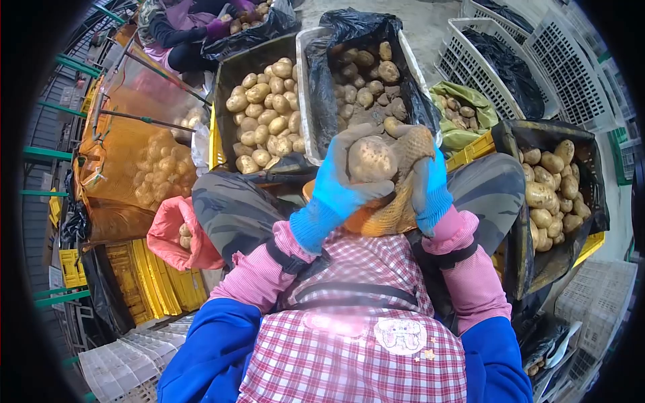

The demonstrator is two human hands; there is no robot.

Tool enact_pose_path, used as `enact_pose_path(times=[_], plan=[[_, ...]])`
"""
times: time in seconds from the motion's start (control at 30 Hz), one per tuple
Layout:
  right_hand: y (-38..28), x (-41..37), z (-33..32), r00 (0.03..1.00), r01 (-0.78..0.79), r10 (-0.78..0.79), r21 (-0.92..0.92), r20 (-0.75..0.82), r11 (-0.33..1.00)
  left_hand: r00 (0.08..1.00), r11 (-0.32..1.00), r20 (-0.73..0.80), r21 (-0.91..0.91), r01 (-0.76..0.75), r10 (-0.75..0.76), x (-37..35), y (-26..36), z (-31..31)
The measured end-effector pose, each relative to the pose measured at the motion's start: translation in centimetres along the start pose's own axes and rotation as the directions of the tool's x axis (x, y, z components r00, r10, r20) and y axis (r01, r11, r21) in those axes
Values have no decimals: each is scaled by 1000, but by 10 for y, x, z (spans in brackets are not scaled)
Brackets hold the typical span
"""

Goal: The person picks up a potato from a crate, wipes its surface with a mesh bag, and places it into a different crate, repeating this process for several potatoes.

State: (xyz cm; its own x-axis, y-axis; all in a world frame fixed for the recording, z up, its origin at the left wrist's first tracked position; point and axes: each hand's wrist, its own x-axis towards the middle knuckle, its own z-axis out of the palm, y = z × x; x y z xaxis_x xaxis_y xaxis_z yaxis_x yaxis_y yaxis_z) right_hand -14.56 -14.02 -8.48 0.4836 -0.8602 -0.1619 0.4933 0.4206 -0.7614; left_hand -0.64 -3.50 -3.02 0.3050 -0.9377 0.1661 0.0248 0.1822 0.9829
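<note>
In a grey-and-blue work glove, my left hand (336, 181) is wrapped round a large potato (373, 160) in front of my lap. My gloved right hand (431, 185) grips a tan-orange mesh cloth (410, 151), which is bunched beside the potato and hangs down below it. Just beyond both hands stands a white crate (309, 127) lined with black plastic, with soil-covered potatoes (365, 97) inside. To its left, a black-lined crate holds cleaner, pale potatoes (269, 101).
At right is another black-lined crate of potatoes (552, 191). A green sack (470, 101) and white crates (497, 64) stand behind it. On the left are an orange net sack (114, 181), a pink bag (176, 232) and yellow crates (158, 275). A co-worker (181, 30) sits at far left.
</note>
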Motion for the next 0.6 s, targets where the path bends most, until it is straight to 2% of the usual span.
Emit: enact_pose_path(times=[0.03, 0.07, 0.1, 0.2, 0.27, 0.33, 0.37, 0.43, 0.47, 0.5, 0.53, 0.57, 0.6], plan=[[0, -3, 2, 996, -88, 87, 117, 16, 989, 999, 995, -8, 93, -42, 42, 1, 0, -2], [6, -2, 3, 992, -49, 40, 73, 119, 996, 996, 979, -12, 186, -82, 85, 1, -2, -4], [10, -2, 6, 975, -1, -7, 37, 221, 999, 997, 984, -8, 166, -70, 72, 1, -4, -5], [19, -10, 13, 984, 166, -138, -292, 115, 942, 1000, 998, -1, 70, -6, 6, -3, -8, -3], [10, -12, 15, 980, 199, -175, -375, 96, 906, 998, 997, 3, -50, 57, -57, -5, -4, 1], [4, -14, 0, 963, 259, -244, -632, 113, 731, 996, 999, 78, -23, 45, -44, -3, -3, 5], [1, -22, -1, 981, 170, -193, -589, 24, 790, 997, 1000, 75, 19, 25, -27, -2, 2, -3], [14, -12, -10, 998, 59, -55, -319, 21, 946, 978, 948, 53, -239, 210, -203, -6, -2, -13], [15, -10, -7, 998, 28, -42, -278, -46, 960, 987, 931, -7, -333, 149, -161, -5, -1, -19], [2, -18, -6, 1000, 19, -16, -332, 13, 943, 992, 899, -52, -429, 82, -115, -1, 3, -35], [19, -5, -30, 987, 157, -161, -407, 24, 900, 983, 972, -86, 188, -143, 161, 15, 6, -85], [9, -10, -28, 983, 175, -133, -430, 125, 886, 934, 645, 44, 712, -278, 354, 37, 5, -139], [-9, -16, -22, 973, 193, -107, -461, 205, 866, 910, 699, -11, 644, -311, 415, 41, 27, -170]])
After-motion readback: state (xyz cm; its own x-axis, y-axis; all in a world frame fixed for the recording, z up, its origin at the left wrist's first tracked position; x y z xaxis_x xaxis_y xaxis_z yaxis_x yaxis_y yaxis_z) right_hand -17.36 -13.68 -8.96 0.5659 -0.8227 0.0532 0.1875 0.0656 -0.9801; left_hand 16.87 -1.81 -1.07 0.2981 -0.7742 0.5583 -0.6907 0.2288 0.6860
